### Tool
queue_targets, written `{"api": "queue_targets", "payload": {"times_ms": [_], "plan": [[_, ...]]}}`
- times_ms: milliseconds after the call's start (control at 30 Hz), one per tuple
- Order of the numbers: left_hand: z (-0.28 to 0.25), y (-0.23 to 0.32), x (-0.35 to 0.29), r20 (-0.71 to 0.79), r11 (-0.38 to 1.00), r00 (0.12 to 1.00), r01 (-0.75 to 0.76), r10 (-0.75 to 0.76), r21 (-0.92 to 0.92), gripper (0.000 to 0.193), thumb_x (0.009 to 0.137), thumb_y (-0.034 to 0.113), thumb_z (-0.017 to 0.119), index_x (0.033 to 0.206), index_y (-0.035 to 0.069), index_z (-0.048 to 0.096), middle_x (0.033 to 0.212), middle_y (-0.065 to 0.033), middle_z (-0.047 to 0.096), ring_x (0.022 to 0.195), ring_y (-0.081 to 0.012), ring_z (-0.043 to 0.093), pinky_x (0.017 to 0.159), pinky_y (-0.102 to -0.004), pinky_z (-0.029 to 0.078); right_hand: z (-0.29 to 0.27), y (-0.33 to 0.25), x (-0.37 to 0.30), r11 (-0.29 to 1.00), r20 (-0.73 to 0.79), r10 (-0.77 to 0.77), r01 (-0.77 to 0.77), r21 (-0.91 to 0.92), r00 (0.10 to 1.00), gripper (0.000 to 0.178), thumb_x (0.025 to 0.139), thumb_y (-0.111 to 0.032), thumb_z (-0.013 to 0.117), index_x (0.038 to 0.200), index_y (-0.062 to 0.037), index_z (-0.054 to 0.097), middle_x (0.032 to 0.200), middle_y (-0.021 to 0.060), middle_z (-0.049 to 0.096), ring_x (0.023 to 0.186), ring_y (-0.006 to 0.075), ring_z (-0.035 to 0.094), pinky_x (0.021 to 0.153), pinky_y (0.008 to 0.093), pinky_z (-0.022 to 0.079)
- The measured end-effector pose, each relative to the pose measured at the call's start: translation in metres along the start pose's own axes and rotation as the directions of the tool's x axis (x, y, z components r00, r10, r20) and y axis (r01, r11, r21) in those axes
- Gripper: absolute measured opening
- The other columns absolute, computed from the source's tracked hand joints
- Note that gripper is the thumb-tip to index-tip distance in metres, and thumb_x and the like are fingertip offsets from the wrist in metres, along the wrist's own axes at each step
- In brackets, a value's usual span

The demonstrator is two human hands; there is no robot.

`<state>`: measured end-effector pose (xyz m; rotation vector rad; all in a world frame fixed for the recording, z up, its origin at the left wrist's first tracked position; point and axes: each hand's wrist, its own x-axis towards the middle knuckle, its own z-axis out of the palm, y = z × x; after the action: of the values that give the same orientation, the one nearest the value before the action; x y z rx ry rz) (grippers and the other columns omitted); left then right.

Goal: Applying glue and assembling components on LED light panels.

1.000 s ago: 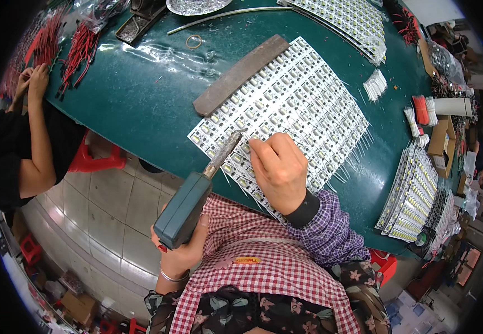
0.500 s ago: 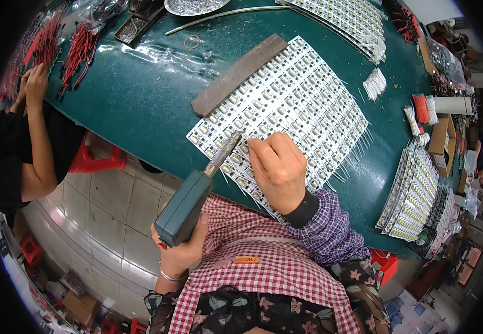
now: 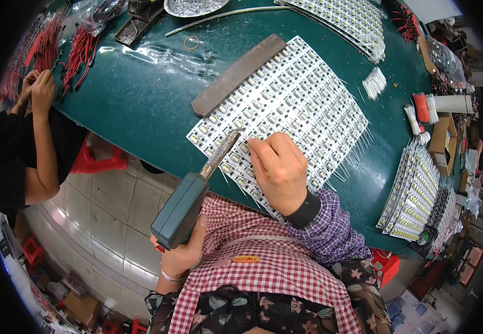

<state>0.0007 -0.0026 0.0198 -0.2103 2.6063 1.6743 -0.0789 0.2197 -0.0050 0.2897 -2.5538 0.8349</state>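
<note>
A green-bodied soldering gun (image 3: 181, 210) is gripped in my left hand (image 3: 185, 257), its long metal barrel slanting up and to the right. The tip lies over a sheet of white LED circuit boards (image 3: 286, 103), close to my right fingertips. My right hand (image 3: 279, 171) is closed in a pinch low over the same sheet; whatever sits between thumb and finger is too small to make out. Thin white wires (image 3: 339, 173) stick out along the sheet's right and lower edges. A dark flat bar (image 3: 238, 75) rests along the sheet's upper left edge.
More LED boards lie in stacks at the back (image 3: 341, 22) and the right (image 3: 411, 195) of the green table (image 3: 136, 83). Bundled white wires (image 3: 374, 83) and red wires (image 3: 420, 108) are at the right. A co-worker's hands (image 3: 42, 89) hold red wires at the far left.
The soldering gun's handle has shifted slightly down and left, its tip staying near my right fingertips. My right hand is almost still. The co-worker's hands have moved a little lower.
</note>
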Motion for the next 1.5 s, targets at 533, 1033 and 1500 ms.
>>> {"api": "queue_targets", "payload": {"times_ms": [533,1033,1500], "plan": [[0.004,0.001,0.007,0.002,0.999,0.999,-0.034,0.034,-0.003,0.020,0.080,0.006,0.079,0.097,-0.002,0.072,0.086,-0.0127,0.073,0.068,-0.0237,0.071,0.063,-0.0317,0.055,-0.005,0.017,0.008,0.993,0.014,0.050,-0.051,0.111,0.999,0.016,0.080,0.002,0.076,0.093,-0.0033,0.068,0.076,0.0073,0.051,0.070,0.0241,0.057,0.058,0.0363,0.047],[0.008,0.005,0.017,0.082,0.995,0.992,-0.098,0.097,0.009,0.018,0.079,0.003,0.077,0.096,-0.002,0.071,0.086,-0.0123,0.068,0.065,-0.0204,0.067,0.058,-0.0296,0.051,-0.004,0.019,0.008,0.993,0.037,0.066,-0.069,0.092,0.997,0.017,0.079,0.003,0.075,0.092,-0.0032,0.068,0.078,0.0081,0.050,0.073,0.0248,0.057,0.060,0.0365,0.048],[0.006,0.001,0.004,0.006,1.000,1.000,-0.011,0.011,-0.001,0.021,0.081,0.009,0.080,0.098,-0.002,0.073,0.086,-0.0123,0.074,0.069,-0.0224,0.071,0.065,-0.0313,0.055,-0.005,0.019,0.009,0.997,0.009,0.043,-0.043,0.067,0.999,0.016,0.078,0.002,0.076,0.092,-0.0028,0.068,0.078,0.0077,0.050,0.073,0.0241,0.056,0.059,0.0364,0.046]]}}
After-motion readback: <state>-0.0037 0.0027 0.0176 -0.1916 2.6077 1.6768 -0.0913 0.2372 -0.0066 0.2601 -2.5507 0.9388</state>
